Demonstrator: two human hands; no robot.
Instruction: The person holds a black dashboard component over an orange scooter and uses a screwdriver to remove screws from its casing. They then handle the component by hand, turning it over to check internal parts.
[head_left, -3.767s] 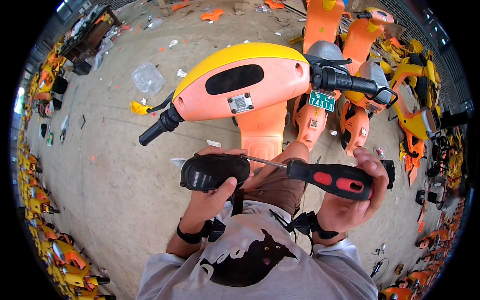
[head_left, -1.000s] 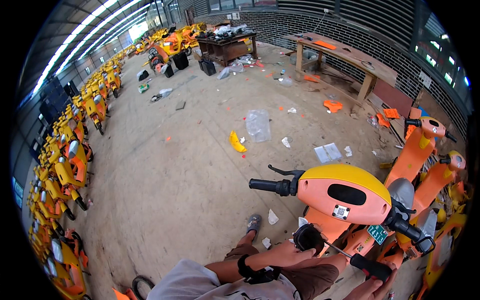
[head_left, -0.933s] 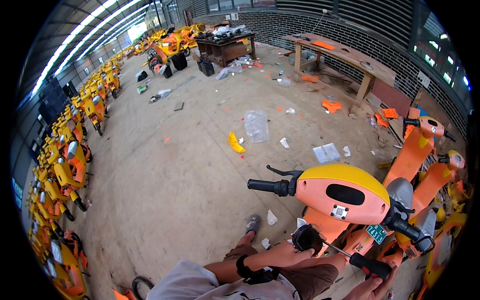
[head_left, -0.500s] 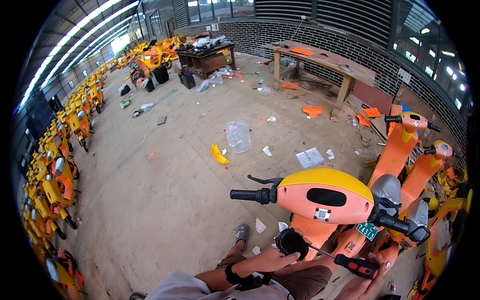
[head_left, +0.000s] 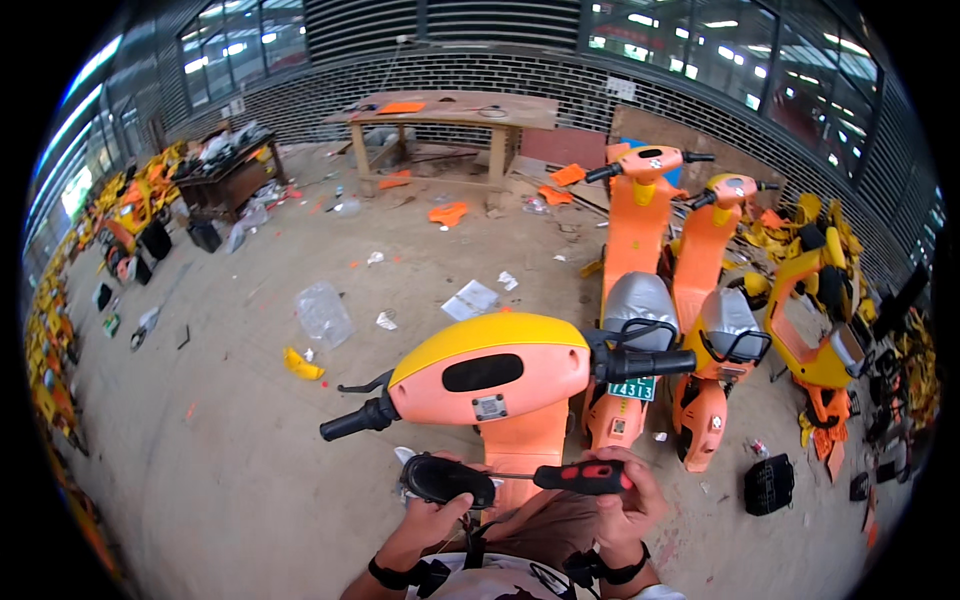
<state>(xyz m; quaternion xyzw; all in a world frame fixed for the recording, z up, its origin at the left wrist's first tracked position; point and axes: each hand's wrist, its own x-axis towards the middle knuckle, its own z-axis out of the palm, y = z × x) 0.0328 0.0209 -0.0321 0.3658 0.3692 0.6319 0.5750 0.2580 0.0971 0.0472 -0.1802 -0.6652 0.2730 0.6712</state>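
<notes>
My left hand [head_left: 433, 517] grips a black oval plastic part [head_left: 445, 478] low in front of me, thumb over its front edge. My right hand [head_left: 632, 507] is wrapped round the black-and-red handle of a screwdriver [head_left: 566, 477]. The metal shaft points left and reaches the right end of the black part; its exact tip is too small to make out. Just above both hands is the pink-and-yellow head [head_left: 532, 382] of a scooter, with black grips, a brake lever and a dark oval recess, over a pink front body [head_left: 525, 440].
Behind stand more pink scooters [head_left: 640, 225] with silver seat covers, and a heap of yellow parts [head_left: 815, 230] at right. A wooden bench [head_left: 450, 105] and dark table [head_left: 215, 185] line the back. Plastic bags [head_left: 322, 315], paper and orange scraps litter the floor. A black object [head_left: 768, 485] lies at right.
The view has swung right since half a second ago, bringing the scooters and hands toward the middle. Both hands still hold the part and screwdriver, with the shaft now lying more level.
</notes>
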